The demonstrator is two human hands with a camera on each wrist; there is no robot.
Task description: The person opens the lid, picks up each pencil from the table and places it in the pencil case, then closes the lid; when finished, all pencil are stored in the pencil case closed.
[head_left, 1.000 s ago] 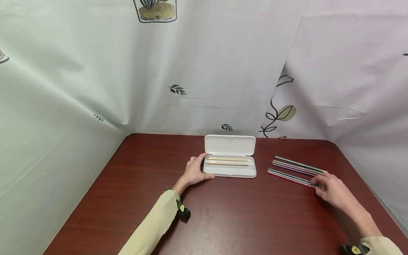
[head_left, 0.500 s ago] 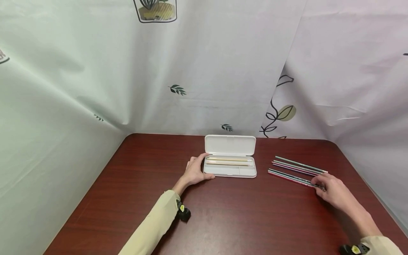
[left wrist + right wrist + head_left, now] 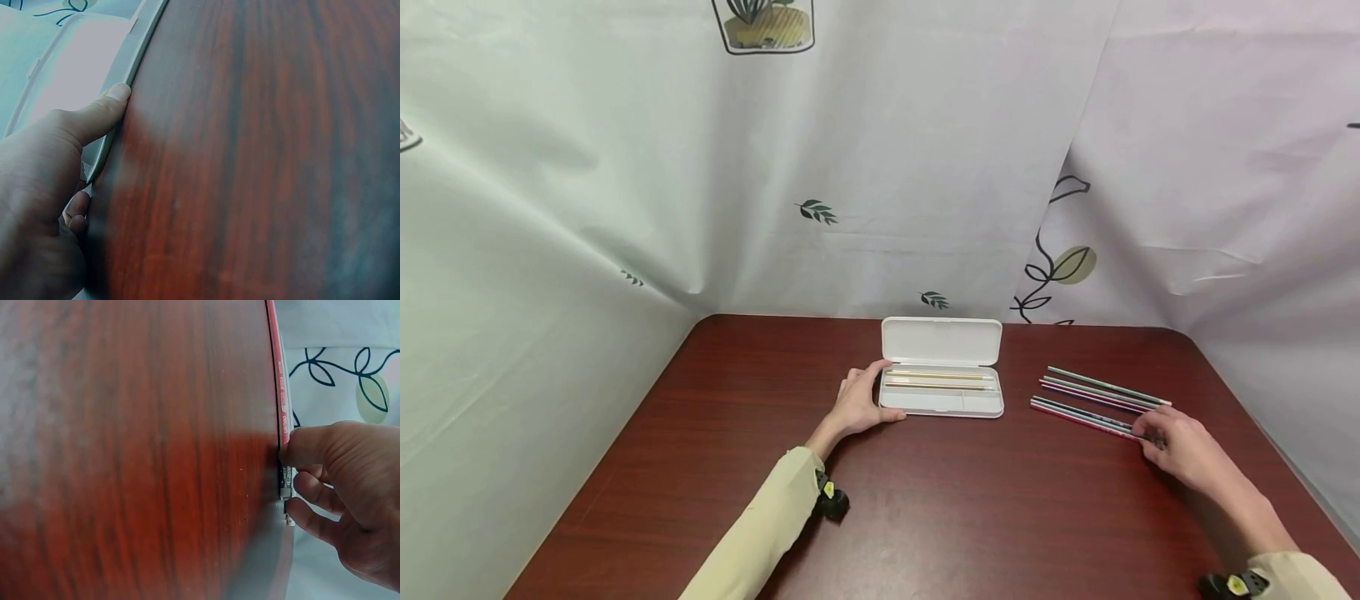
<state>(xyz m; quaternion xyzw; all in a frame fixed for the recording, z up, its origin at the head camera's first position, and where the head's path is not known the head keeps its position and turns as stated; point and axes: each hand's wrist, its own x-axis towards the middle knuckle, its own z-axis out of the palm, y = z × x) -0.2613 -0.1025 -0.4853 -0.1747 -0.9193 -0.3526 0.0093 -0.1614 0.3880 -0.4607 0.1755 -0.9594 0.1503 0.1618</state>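
A white case [image 3: 942, 404] lies with its lid [image 3: 942, 341] raised and a few gold-coloured sticks [image 3: 938, 387] in it. My left hand [image 3: 855, 406] grips its left end, thumb along the front edge; the left wrist view shows that thumb [image 3: 103, 115] against the rim. At the right, my right hand [image 3: 1187, 450] has its fingertips at the near end of a group of thin pencils [image 3: 1078, 416]. A red pencil [image 3: 281, 394] runs up from the fingertips in the right wrist view; which pencils are pinched is partly hidden.
Behind the right hand's group lie several more thin pencils [image 3: 1105, 387], one of them green. The dark red-brown table [image 3: 970, 508] reaches back to a pale printed curtain [image 3: 880, 167], which also hangs along both sides.
The pencils at my right hand have shifted very slightly at their near ends. My left hand and the case have stayed in place.
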